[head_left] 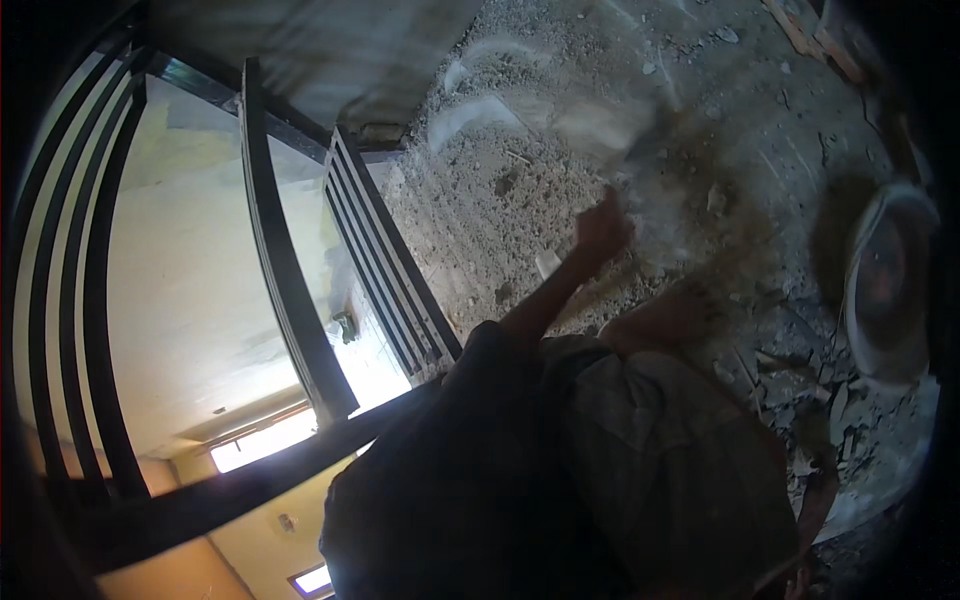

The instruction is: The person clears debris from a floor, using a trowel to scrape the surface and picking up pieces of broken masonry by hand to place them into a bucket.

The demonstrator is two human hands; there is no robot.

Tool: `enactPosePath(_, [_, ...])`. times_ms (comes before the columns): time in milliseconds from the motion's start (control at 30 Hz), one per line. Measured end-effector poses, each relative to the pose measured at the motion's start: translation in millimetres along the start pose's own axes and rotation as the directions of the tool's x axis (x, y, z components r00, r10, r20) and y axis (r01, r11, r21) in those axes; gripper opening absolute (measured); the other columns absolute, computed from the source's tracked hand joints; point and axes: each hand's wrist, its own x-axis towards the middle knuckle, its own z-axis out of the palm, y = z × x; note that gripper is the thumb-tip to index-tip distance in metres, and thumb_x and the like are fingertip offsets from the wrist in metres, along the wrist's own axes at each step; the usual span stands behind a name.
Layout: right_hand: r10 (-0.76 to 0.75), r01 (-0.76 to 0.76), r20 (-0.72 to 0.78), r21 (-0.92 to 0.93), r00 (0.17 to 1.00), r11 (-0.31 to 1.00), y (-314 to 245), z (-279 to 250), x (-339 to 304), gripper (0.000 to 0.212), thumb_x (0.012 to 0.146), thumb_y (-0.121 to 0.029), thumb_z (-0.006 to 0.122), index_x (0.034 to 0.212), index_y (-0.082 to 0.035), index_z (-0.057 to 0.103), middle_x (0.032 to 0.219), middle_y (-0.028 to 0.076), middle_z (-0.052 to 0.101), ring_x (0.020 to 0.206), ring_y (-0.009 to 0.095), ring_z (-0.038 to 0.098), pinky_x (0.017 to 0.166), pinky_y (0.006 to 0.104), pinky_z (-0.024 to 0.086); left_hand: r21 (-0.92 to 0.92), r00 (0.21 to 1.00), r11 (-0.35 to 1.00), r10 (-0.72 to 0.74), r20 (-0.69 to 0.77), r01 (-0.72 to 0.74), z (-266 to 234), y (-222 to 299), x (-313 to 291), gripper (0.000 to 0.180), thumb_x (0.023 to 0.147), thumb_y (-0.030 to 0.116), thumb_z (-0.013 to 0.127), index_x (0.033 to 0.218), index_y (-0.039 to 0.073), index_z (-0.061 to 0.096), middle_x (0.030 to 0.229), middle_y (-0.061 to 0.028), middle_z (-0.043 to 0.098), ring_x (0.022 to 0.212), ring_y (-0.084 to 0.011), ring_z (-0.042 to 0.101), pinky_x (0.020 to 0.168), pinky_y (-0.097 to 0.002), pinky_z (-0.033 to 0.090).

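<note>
My left hand (605, 228) reaches forward over the dusty floor, its fingers closed in a fist. Just ahead of it, a smear of motion covers a pale and dark shape (645, 148), which seems to extend from the fist; its kind cannot be made out. Grey rubble and powder (500, 190) lie thick around the hand. A small white piece (548, 263) sits close beside the forearm. Near the wrist is a bare foot (668, 315), below a grey-clothed knee (650, 410). My right hand does not show.
Dark metal bars (290, 240) of a railing or grille stand along the left, with a lit, pale-walled space beyond. A round, pale-rimmed container (858, 275) stands at the right. Broken scraps (800, 385) litter the floor near it. A flat grey surface (330, 50) borders the rubble at the top.
</note>
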Motion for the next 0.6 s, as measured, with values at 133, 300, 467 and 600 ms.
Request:
enactPosePath(133, [-0.097,0.097,0.014,-0.034,0.995,0.995,-5,0,6,0.051,0.076,-0.004,0.045,0.127,-0.005,0.049,0.115,0.016,0.056,0.099,0.028,0.053,0.087,0.0346,0.040,-0.038,0.962,0.966,0.251,-0.110,-0.257,36,16,-47,0.062,0.079,0.026,0.057,0.127,-0.004,0.031,0.082,-0.0216,0.063,0.071,-0.0391,0.063,0.065,-0.0497,0.049])
enactPosePath(300, [-0.202,0.200,-0.004,-0.135,0.979,0.970,2,-9,3,0.051,0.077,-0.004,0.045,0.127,-0.005,0.049,0.117,0.017,0.056,0.102,0.030,0.052,0.090,0.0354,0.039,-0.242,0.978,0.970,-0.087,-0.190,0.039,26,-14,-115,0.064,0.077,0.031,0.062,0.125,-0.003,0.035,0.083,-0.0212,0.064,0.072,-0.0409,0.062,0.065,-0.0498,0.048])
enactPosePath(467, [-0.315,0.309,0.016,-0.245,0.949,0.919,3,-9,11,0.050,0.078,-0.005,0.045,0.128,-0.005,0.049,0.118,0.017,0.055,0.105,0.031,0.052,0.092,0.0362,0.038,-0.351,0.836,0.897,-0.399,-0.376,0.270,62,-121,-175,0.067,0.074,0.034,0.064,0.123,-0.004,0.037,0.088,-0.0248,0.063,0.080,-0.0398,0.063,0.072,-0.0499,0.048])
enactPosePath(600, [-0.390,0.379,0.022,-0.291,0.921,0.878,2,-7,15,0.049,0.078,-0.005,0.045,0.128,-0.005,0.049,0.120,0.018,0.055,0.107,0.032,0.051,0.094,0.0368,0.037,-0.405,0.850,0.808,-0.513,-0.124,0.428,102,-133,-188,0.071,0.071,0.033,0.067,0.120,-0.007,0.035,0.092,-0.0264,0.061,0.085,-0.0383,0.063,0.074,-0.0491,0.047])
